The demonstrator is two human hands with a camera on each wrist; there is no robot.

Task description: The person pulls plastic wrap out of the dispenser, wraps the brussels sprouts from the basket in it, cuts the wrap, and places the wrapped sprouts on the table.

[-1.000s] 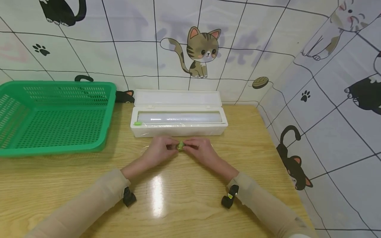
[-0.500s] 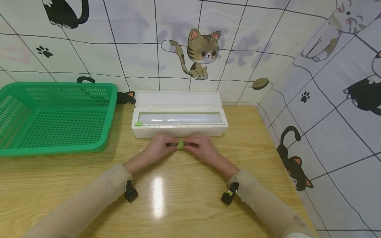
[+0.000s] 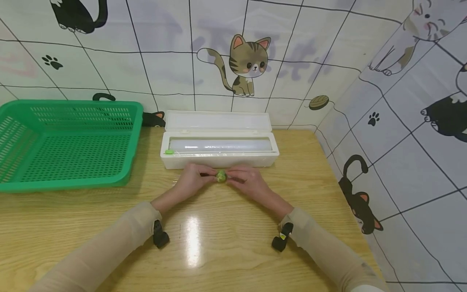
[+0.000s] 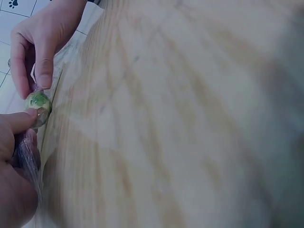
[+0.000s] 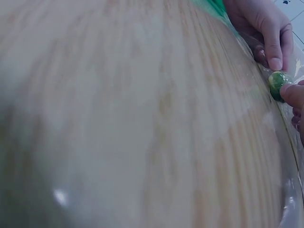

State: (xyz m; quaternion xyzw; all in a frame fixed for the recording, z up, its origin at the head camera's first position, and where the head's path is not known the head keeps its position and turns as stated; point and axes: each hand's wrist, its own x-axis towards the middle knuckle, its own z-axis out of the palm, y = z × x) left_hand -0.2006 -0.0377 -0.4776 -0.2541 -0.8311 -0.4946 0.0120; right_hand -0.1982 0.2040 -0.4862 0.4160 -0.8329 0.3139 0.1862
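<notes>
A small round green vegetable, which looks like a Brussels sprout [image 3: 221, 176], is held just in front of the white cling film dispenser [image 3: 219, 161]. My left hand [image 3: 192, 180] pinches it from the left, thumb and fingers together. From the other side my right hand [image 3: 249, 181] pinches it too. In the left wrist view clear cling film [image 4: 29, 164] lies around the sprout [image 4: 40, 101] and trails under the left hand. The right wrist view shows a thumb pressed on the sprout [image 5: 278, 84]. How far the film wraps round it is hard to tell.
Behind the hands the dispenser's lid [image 3: 218, 121] stands raised over the film roll [image 3: 220, 145], with a green slider [image 3: 169, 151] at its left end. A green plastic basket [image 3: 73, 182] sits at the left. A cat-patterned wall covering [image 3: 168, 73] borders the wooden table [image 3: 233, 243].
The sprout shows more between my fingertips than a second ago and sits slightly nearer the dispenser. Both hands stay at its sides with small finger movements. Dispenser and basket have not moved.
</notes>
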